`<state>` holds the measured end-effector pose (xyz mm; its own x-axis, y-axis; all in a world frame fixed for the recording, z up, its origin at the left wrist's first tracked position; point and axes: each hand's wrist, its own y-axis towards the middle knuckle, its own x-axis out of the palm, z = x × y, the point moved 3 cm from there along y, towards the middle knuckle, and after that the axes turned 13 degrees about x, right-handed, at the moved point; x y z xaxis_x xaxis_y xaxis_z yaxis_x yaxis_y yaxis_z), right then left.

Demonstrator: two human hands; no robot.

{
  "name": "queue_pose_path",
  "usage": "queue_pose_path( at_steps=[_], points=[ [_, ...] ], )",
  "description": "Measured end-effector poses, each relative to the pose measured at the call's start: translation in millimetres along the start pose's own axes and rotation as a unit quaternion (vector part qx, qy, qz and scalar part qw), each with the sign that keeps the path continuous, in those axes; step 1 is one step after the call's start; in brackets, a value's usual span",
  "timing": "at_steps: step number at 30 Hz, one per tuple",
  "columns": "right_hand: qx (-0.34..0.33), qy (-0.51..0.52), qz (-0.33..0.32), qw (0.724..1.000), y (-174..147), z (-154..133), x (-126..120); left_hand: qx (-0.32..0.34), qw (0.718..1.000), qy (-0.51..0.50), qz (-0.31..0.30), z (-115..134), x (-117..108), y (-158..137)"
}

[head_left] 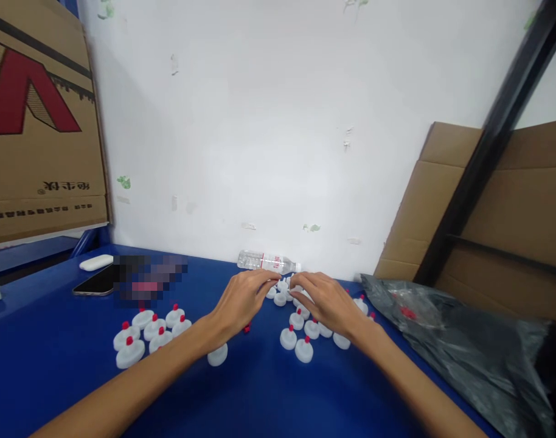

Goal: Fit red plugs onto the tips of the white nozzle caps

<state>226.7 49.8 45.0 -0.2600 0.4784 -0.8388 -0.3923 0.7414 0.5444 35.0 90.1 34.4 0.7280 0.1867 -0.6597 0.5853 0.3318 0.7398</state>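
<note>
1. Head view, hands: I see the left hand [243,298] and right hand [330,299] facing each other over the blue surface [269,395], fingertips close together. Fingers on both are curled toward the thumbs; I cannot tell whether either is pinching anything.
2. Head view, beneath the fingertips: small white pieces [280,298], bunched loosely, partly hidden by the right hand.
3. Head view, right group: round white caps [304,351], low and disc-like, matt and slightly translucent, most showing a short red tip standing up at the centre. Some sit behind the right wrist.
4. Head view, left group: similar red-tipped caps [130,354], clustered beyond the left forearm, upright.
5. Head view, between groups: one white disc [218,354], its upper part hidden by the left forearm; a small red piece [246,329] just beside the left hand.
6. Head view, behind: a clear bottle [272,261] on its side near the wall.
</note>
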Motion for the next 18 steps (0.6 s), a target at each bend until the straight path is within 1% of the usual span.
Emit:
queue_pose_path(
  at_steps=[4, 6, 8, 10, 13, 15, 18],
  points=[
    [-0.028, 0.036, 0.011, 0.999, -1, -9, 4, 0.0, 1.0, -0.02, 0.002, 1, 4, -2],
    [-0.031, 0.051, 0.011, 0.998, -2, -10, 5, 0.003, 1.0, -0.026, -0.009, 0, 6, -2],
    [-0.037, 0.056, 0.014, 0.998, -3, -10, 6, -0.003, 1.0, -0.012, -0.029, -1, 7, -3],
    [-0.042, 0.045, 0.02, 0.998, -4, -10, 6, -0.002, 0.998, 0.02, -0.052, -1, 7, -2],
    [-0.056, 0.014, 0.03, 0.998, -5, -14, 6, 0.026, 0.995, 0.049, -0.08, 3, 5, -1],
    [-0.074, 0.004, 0.037, 0.997, -5, -18, 4, 0.033, 0.994, 0.041, -0.094, 6, 4, 0],
    [-0.094, 0.005, 0.047, 0.995, -4, -23, 2, 0.024, 0.994, 0.02, -0.106, 8, 2, 2]
  ],
)
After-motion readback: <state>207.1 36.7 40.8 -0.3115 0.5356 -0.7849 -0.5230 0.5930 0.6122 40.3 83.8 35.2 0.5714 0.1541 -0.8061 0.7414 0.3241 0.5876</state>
